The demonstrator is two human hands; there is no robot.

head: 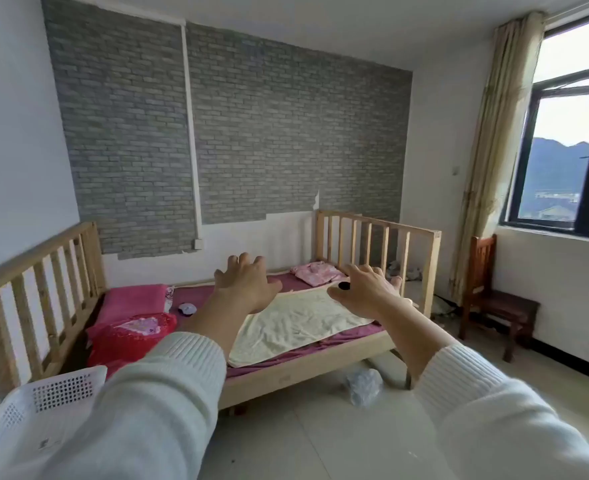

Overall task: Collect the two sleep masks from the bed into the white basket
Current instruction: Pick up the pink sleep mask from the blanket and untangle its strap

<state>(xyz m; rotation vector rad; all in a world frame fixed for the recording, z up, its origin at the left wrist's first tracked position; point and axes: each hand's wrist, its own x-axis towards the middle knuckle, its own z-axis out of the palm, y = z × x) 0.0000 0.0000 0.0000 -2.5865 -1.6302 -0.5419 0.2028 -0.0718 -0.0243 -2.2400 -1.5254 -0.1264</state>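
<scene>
Masks are what you're after: one pale lilac sleep mask point(187, 309) lies on the purple sheet just beside the pink pillow point(137, 301), and a small dark shape point(343, 285), likely the other, shows past your right hand point(366, 292). Both your hands hang spread and empty over the bed point(307, 370), your left hand point(246, 284) too. Expect soft, light, floppy fabric, so pinch the padded body rather than a strap. The white basket point(43, 403) waits at lower left, near the bed's head
</scene>
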